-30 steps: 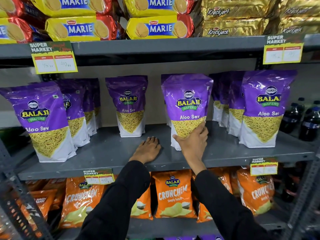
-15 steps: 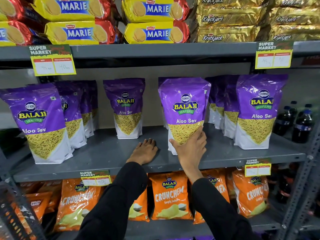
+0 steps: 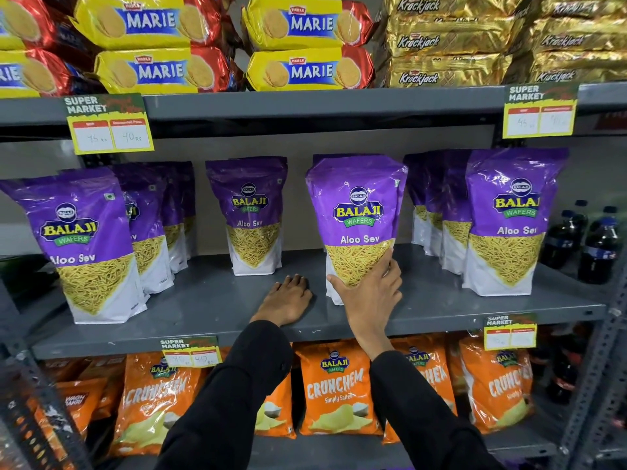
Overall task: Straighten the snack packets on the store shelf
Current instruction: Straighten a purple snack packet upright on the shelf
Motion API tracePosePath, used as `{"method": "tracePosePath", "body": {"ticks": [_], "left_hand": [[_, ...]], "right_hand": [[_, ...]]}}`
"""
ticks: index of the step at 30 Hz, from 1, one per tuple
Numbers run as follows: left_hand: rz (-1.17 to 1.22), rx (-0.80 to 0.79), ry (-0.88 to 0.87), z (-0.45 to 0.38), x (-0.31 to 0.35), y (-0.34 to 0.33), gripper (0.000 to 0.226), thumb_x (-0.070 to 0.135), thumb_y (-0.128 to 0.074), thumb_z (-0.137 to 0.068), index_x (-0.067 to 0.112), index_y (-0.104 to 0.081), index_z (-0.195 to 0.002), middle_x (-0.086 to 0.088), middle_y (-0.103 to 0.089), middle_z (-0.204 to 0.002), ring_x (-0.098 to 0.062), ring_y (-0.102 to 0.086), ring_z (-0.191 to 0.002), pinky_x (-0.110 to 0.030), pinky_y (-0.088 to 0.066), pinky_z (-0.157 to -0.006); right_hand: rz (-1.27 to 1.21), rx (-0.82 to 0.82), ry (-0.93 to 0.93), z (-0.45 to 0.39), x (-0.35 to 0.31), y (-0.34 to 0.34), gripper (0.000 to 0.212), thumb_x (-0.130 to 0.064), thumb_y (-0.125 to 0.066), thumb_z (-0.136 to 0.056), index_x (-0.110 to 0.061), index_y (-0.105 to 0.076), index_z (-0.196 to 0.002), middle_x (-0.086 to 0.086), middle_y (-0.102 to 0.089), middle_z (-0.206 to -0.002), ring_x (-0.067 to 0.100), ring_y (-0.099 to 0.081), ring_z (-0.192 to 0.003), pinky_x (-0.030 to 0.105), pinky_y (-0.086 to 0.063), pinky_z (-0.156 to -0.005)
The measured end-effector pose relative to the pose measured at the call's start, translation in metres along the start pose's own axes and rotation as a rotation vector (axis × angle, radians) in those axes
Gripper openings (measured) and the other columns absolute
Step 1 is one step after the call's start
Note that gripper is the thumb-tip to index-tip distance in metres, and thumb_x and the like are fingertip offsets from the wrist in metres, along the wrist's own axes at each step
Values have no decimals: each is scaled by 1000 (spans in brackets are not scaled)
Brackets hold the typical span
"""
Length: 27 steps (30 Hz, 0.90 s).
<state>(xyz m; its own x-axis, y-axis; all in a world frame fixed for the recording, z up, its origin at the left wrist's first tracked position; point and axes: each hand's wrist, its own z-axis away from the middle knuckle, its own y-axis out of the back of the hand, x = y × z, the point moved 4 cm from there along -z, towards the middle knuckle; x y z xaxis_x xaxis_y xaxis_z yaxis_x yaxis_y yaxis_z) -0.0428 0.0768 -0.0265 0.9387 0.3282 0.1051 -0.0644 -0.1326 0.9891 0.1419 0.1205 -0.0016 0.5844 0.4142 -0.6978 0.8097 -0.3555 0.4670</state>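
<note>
Purple Balaji Aloo Sev packets stand in rows on the grey middle shelf (image 3: 210, 317). My right hand (image 3: 371, 293) grips the lower front of the centre packet (image 3: 358, 212), which stands upright near the shelf's front edge. My left hand (image 3: 288, 298) rests palm down on the bare shelf just left of that packet, holding nothing. Another single packet (image 3: 252, 212) stands farther back to the left. A row of packets (image 3: 84, 245) fills the left end and another row (image 3: 512, 218) the right.
Marie biscuit packs (image 3: 305, 69) and gold Krackjack packs (image 3: 448, 42) fill the shelf above. Orange Crunchem bags (image 3: 336, 388) sit on the shelf below. Dark drink bottles (image 3: 597, 245) stand at the right. Price tags (image 3: 110, 125) hang from the shelf edges.
My right hand has kept its grip on the centre packet, which now stands slightly straighter. My left hand stays flat on the shelf. The view has shifted a little.
</note>
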Motion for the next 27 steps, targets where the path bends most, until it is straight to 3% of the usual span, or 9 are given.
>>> {"method": "tracePosePath", "body": {"ticks": [8,13,27], "left_hand": [[19,-23,6,1,0,0,56,37,-24,-107,11,-28,-157,-11,-21,-169,-30,-18,-157,-49,-18,-125],[20,12,0,4,1,4,49,35,-26,-107,10,-40,-147,-13,-36,-160,-30,-32,-149,-49,-26,-121],[9,4,0,10,7,8,52,37,-28,-107,10,-37,-151,-12,-32,-163,-29,-29,-152,-48,-24,-122]], "right_hand": [[-40,36,-13,-1,4,-2,129,-72,-78,-64,-12,-14,-157,17,-37,-150,36,-42,-135,52,-43,-102],[-24,27,-17,-5,8,-3,127,-72,-78,-65,-11,-14,-156,18,-37,-150,38,-42,-136,53,-42,-103],[-13,47,29,-1,8,-5,127,-77,-73,-65,-10,-15,-156,18,-40,-149,36,-45,-133,50,-45,-100]]}}
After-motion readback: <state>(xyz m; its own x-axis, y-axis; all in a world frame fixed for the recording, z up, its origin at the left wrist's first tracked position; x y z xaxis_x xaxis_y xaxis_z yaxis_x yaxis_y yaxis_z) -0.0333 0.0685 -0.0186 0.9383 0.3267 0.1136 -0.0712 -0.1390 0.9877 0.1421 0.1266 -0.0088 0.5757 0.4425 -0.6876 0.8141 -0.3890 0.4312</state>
